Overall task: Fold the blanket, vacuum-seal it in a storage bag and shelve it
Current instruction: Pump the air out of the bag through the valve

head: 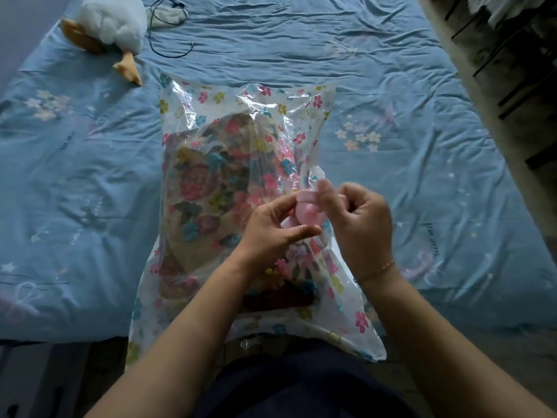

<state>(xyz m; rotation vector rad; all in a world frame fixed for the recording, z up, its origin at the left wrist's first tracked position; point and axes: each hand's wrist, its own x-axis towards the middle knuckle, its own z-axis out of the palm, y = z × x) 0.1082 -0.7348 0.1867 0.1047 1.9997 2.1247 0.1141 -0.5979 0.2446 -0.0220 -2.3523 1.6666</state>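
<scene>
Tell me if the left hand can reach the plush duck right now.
Probably not without leaning: the left hand pinches the pink valve, and the plush duck lies far across the bed.

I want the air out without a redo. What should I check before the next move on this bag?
Folded floral blanket wholly inside the clear flower-printed plastic storage bag: ok.
Bag fully supported by the blue bedsheet: not ok, near end overhangs the edge.
Round pink plastic valve held: ok, left hand and right hand pinch it.
Valve opened: cannot tell.
Bag sealed shut: cannot tell.
</scene>
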